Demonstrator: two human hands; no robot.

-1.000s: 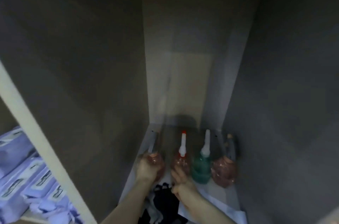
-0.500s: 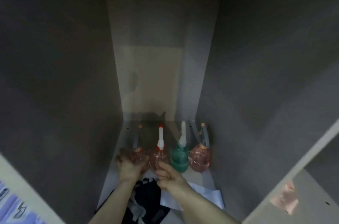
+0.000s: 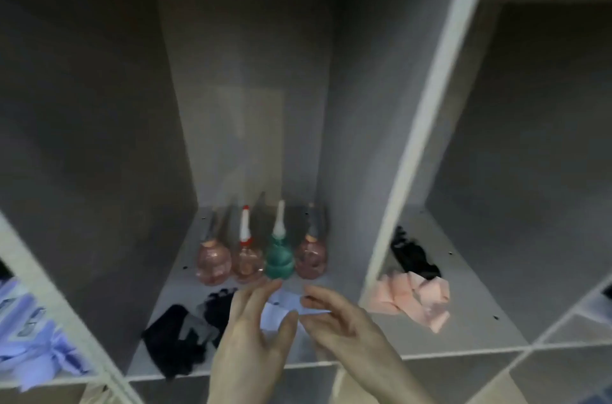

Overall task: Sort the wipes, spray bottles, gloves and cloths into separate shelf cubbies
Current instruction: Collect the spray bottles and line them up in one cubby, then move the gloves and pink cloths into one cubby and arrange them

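Spray bottles (image 3: pixel 261 258) line the middle cubby (image 3: pixel 172 281) behind black gloves (image 3: pixel 178 337).

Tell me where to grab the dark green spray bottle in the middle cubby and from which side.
Take the dark green spray bottle at the narrow waist of its gourd-shaped body, coming from the open front of the cubby. It stands upright, and pink bottles crowd both its sides, so fingers should go front and back rather than left and right. The tall white nozzle looks too thin for a firm hold.
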